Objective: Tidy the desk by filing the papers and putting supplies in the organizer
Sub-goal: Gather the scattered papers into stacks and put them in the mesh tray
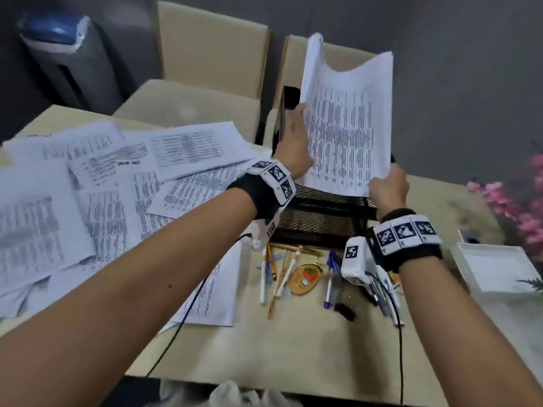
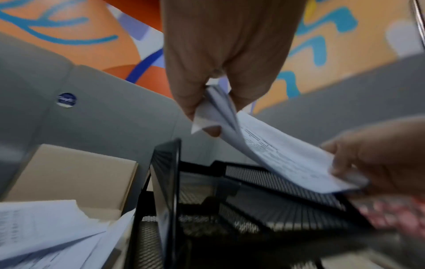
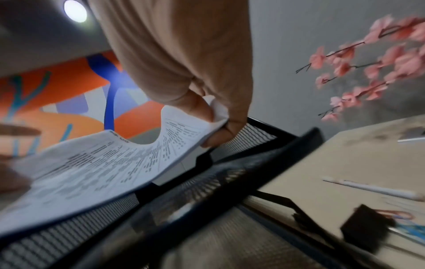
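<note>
I hold a stack of printed papers (image 1: 346, 118) up over the black mesh organizer (image 1: 320, 212), its top edge sagging in the middle. My left hand (image 1: 293, 142) pinches the stack's left edge, thumb and fingers on the sheets (image 2: 216, 109). At the lower right corner my right hand (image 1: 388, 186) pinches the papers (image 3: 110, 160) between thumb and fingers, just above the organizer's top mesh tray (image 3: 248, 134). Many loose printed sheets (image 1: 102, 186) lie spread over the desk's left half. Pens and pencils (image 1: 282, 271) lie in front of the organizer.
A white tray (image 1: 496, 265) sits at the right edge, with pink artificial flowers (image 1: 523, 207) behind it. Two beige chairs (image 1: 205, 60) stand behind the desk. A small black item (image 1: 345, 311) and an orange oval tag (image 1: 305, 279) lie among the pens. Cables hang over the front edge.
</note>
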Demonstrator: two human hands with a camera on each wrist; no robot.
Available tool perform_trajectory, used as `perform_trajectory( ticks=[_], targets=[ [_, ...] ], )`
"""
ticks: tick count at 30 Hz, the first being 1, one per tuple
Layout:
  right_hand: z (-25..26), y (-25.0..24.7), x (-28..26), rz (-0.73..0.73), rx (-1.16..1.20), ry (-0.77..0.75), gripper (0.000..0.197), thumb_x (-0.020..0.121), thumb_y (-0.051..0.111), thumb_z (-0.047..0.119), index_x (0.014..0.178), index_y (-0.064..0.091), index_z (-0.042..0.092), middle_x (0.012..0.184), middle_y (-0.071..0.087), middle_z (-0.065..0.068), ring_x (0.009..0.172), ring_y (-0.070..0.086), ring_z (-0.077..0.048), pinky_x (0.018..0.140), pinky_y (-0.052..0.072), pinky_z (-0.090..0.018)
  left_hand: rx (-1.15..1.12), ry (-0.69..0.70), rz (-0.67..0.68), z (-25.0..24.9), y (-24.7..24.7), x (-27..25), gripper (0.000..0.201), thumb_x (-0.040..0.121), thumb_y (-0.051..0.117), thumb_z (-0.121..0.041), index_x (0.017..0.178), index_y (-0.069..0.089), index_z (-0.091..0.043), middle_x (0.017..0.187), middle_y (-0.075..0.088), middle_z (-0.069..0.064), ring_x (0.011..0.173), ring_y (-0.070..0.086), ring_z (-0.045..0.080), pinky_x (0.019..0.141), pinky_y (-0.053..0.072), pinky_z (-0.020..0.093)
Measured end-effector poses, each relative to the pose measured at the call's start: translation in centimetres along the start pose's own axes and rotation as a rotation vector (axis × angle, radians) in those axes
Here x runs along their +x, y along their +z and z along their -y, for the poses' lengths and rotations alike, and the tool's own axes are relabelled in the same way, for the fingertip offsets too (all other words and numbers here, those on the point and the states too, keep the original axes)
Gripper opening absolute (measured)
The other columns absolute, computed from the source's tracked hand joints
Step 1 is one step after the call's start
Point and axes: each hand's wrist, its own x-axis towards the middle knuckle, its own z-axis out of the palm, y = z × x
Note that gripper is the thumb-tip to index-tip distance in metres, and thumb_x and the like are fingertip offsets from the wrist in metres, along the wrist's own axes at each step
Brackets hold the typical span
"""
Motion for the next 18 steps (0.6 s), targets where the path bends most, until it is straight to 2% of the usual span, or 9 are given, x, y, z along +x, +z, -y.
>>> perform_trajectory(
  ticks=[2, 3, 4, 6, 8, 11, 14, 16, 18],
  targets=[
    [-1.6, 0.1, 0.8, 0.063, -0.107, 0.032, 0.037, 0.090, 0.037, -0.003, 0.126, 0.045, -0.001, 0.130, 0.052, -0.021, 0.117, 0.052, -0.035, 0.091, 0.043, -0.034, 0.179, 0.008, 0.093, 0.1, 2.2, 0.0, 0.091, 0.080, 0.046, 0.017, 0.150, -0.007, -0.011, 0.143, 0.028, 0.026, 0.081, 0.048, 0.025, 0.067, 0.040, 0.037],
    [-2.2, 0.2, 1.0, 0.085, -0.153, 0.039, 0.036, 0.090, 0.038, -0.003, 0.126, 0.045, -0.002, 0.130, 0.051, -0.022, 0.117, 0.051, -0.036, 0.093, 0.043, -0.036, 0.266, 0.004, 0.137, 0.5, 3.0, 0.0, 0.093, 0.081, 0.045, 0.017, 0.150, -0.009, -0.013, 0.140, 0.029, 0.027, 0.076, 0.048, 0.027, 0.065, 0.037, 0.036],
    [-2.7, 0.2, 1.1, 0.104, -0.190, 0.039, 0.035, 0.090, 0.040, -0.003, 0.125, 0.045, -0.003, 0.130, 0.050, -0.024, 0.117, 0.051, -0.038, 0.095, 0.043, -0.038, 0.334, -0.003, 0.170, 0.8, 3.7, -0.1, 0.093, 0.081, 0.045, 0.018, 0.150, -0.009, -0.013, 0.138, 0.028, 0.028, 0.079, 0.051, 0.032, 0.067, 0.038, 0.037],
    [-3.5, 0.5, 1.3, 0.131, -0.231, 0.017, 0.035, 0.088, 0.043, -0.005, 0.123, 0.045, -0.006, 0.128, 0.050, -0.027, 0.117, 0.050, -0.039, 0.097, 0.043, -0.039, 0.446, -0.026, 0.227, 1.2, 4.9, -0.5, 0.092, 0.080, 0.043, 0.020, 0.150, -0.006, -0.011, 0.145, 0.019, 0.029, 0.106, 0.051, 0.043, 0.082, 0.043, 0.043],
    [-3.9, 0.7, 1.3, 0.135, -0.259, -0.024, 0.036, 0.086, 0.047, -0.008, 0.122, 0.044, -0.007, 0.128, 0.050, -0.027, 0.118, 0.049, -0.039, 0.099, 0.042, -0.040, 0.535, -0.057, 0.251, 1.9, 5.5, -0.7, 0.089, 0.081, 0.043, 0.020, 0.151, -0.004, -0.011, 0.152, 0.003, 0.028, 0.131, 0.033, 0.044, 0.100, 0.039, 0.045],
    [-3.9, 0.9, 1.2, 0.068, -0.323, -0.087, 0.047, 0.081, 0.052, -0.012, 0.125, 0.040, -0.006, 0.131, 0.044, -0.026, 0.123, 0.044, -0.039, 0.101, 0.039, -0.044, 0.638, -0.005, 0.244, 2.4, 5.1, -0.7, 0.087, 0.082, 0.043, 0.018, 0.150, -0.003, -0.008, 0.155, -0.012, 0.026, 0.144, 0.000, 0.042, 0.117, 0.021, 0.042],
    [-2.2, 1.1, 0.4, -0.034, -0.377, -0.171, 0.057, 0.078, 0.052, -0.012, 0.131, 0.037, 0.001, 0.136, 0.036, -0.022, 0.127, 0.035, -0.038, 0.103, 0.033, -0.047, 0.714, 0.098, 0.168, 2.8, 3.8, -0.7, 0.081, 0.085, 0.045, 0.013, 0.150, 0.000, -0.007, 0.155, -0.013, 0.024, 0.146, -0.010, 0.037, 0.119, 0.004, 0.042],
    [0.1, 2.2, -0.8, -0.084, -0.283, -0.290, 0.055, 0.078, 0.049, -0.013, 0.130, 0.040, 0.004, 0.135, 0.038, -0.019, 0.127, 0.035, -0.034, 0.104, 0.030, -0.040, 0.657, 0.101, 0.027, 3.7, 1.5, -0.9, 0.072, 0.091, 0.047, 0.001, 0.150, 0.007, -0.008, 0.157, -0.005, 0.021, 0.147, -0.005, 0.034, 0.119, 0.003, 0.041],
    [3.1, 4.4, -2.5, -0.083, -0.120, -0.428, 0.049, 0.079, 0.044, -0.014, 0.125, 0.045, 0.003, 0.131, 0.041, -0.017, 0.122, 0.040, -0.029, 0.101, 0.031, -0.033, 0.580, 0.008, -0.091, 5.8, -1.9, -1.2, 0.063, 0.094, 0.045, -0.009, 0.148, 0.014, -0.008, 0.156, 0.004, 0.019, 0.146, 0.004, 0.033, 0.119, 0.005, 0.040]
  ],
)
